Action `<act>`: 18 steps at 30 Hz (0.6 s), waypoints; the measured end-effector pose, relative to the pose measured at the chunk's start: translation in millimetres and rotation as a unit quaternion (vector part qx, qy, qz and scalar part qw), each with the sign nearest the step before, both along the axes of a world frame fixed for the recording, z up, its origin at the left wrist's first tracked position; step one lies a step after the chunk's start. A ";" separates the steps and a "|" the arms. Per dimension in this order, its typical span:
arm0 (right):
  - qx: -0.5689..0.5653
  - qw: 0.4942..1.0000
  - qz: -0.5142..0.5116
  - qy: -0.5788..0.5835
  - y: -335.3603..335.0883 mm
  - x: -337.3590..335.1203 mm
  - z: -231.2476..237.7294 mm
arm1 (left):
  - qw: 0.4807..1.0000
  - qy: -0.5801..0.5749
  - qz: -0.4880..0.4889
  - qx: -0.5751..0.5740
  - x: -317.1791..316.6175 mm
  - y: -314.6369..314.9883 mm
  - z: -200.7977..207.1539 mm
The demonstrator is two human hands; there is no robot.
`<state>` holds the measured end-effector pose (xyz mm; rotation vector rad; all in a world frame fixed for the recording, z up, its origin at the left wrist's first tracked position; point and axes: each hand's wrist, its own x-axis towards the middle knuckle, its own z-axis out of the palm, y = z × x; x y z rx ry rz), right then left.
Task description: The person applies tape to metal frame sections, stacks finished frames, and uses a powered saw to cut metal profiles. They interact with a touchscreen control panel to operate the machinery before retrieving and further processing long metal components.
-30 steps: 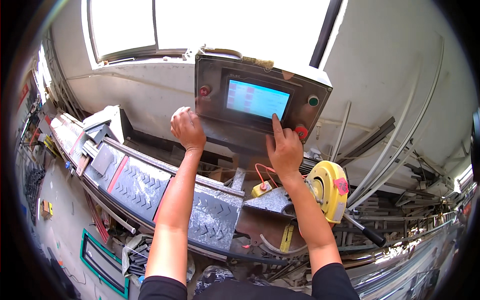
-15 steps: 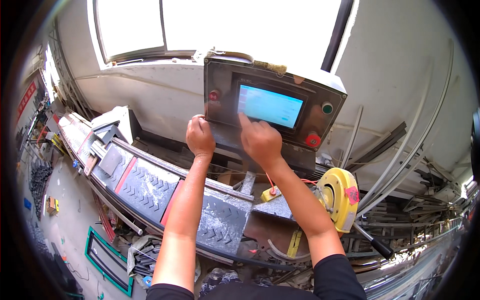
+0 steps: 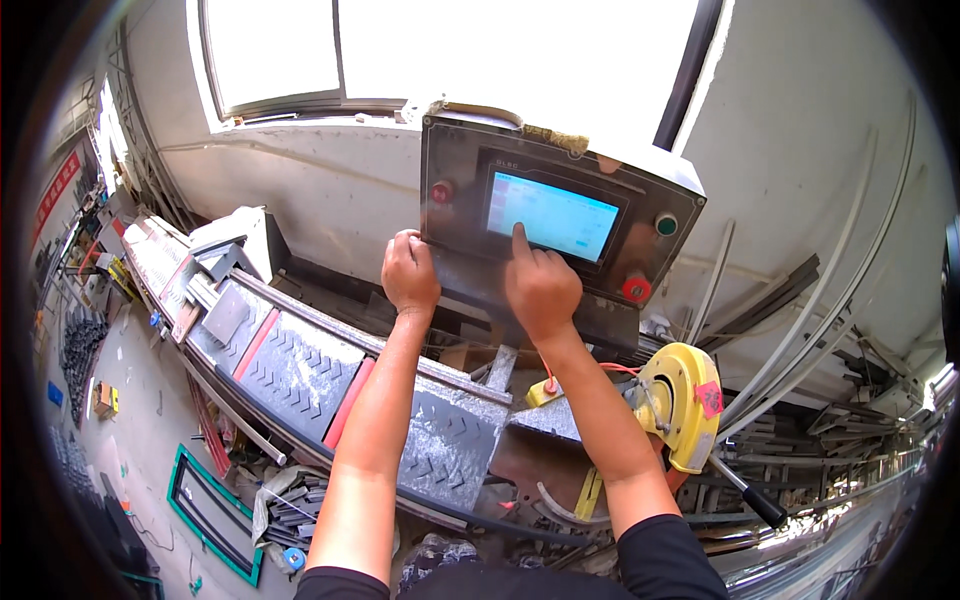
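Observation:
A dark control panel (image 3: 455,215) stands tilted in front of me, with a lit touchscreen (image 3: 580,225) in its middle. My left hand (image 3: 409,272) is closed, its fingers curled at the panel's lower left edge; the fingertips are partly hidden. On the screen's lower left part rests the stretched index finger of my right hand (image 3: 543,290). The other fingers of that hand are bent, with nothing held in them. A red button (image 3: 442,191) sits left of the screen. At its right are a green button (image 3: 665,225) and a red knob (image 3: 636,288).
Below the panel runs a long machine bed (image 3: 305,365) with arrow-marked grey plates, dusted white. A yellow round saw guard (image 3: 682,405) with a black handle (image 3: 762,505) stands at right. Metal profiles (image 3: 830,410) are stacked behind it. A green-edged frame (image 3: 215,515) lies on the floor.
My right index finger has shifted from the screen's left edge to the right, onto the display. The screen shows a different, paler page. My left hand stays at the panel edge.

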<state>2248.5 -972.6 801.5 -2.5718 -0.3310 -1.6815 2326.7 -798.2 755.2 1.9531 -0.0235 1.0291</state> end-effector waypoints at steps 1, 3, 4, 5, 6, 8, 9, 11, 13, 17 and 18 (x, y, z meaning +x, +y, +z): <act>0.002 1.000 0.005 -0.010 0.4 1.3 0.9 | 1.000 0.002 -0.001 0.001 0.0 0.1 -1.4; 0.005 1.000 0.011 -0.023 0.2 1.8 1.5 | 1.000 -0.007 0.009 0.004 2.6 2.6 -0.9; 0.018 1.000 0.009 -0.024 -2.0 -0.8 0.1 | 1.000 -0.007 0.009 0.005 2.9 2.8 -1.0; 0.031 0.999 0.007 -0.023 -3.4 -2.6 -1.6 | 1.000 -0.004 0.008 0.009 1.5 2.2 -1.4; 0.032 0.999 0.008 -0.023 -2.5 -2.0 -1.7 | 1.000 0.000 0.006 0.013 0.4 2.2 -1.9; 0.028 0.999 -0.006 -0.033 -1.0 -0.4 -0.1 | 1.000 0.000 0.014 0.012 2.5 2.6 -1.9; 0.027 0.999 -0.008 -0.033 -2.1 -0.3 -0.5 | 1.000 0.000 0.020 0.010 3.2 2.1 -1.8; 0.034 0.998 0.023 -0.043 -3.8 0.8 -0.8 | 1.000 0.005 0.014 0.010 1.2 1.9 -2.6; 0.037 0.999 0.024 -0.030 -1.3 1.1 2.8 | 1.000 0.010 0.009 0.010 0.5 1.8 -2.9; 0.031 0.999 -0.019 0.021 1.6 7.1 0.7 | 1.000 0.006 0.013 0.008 0.0 0.8 -1.6; 0.032 0.999 -0.019 0.021 3.1 7.8 0.0 | 1.000 0.003 0.017 0.007 -0.1 2.4 -1.0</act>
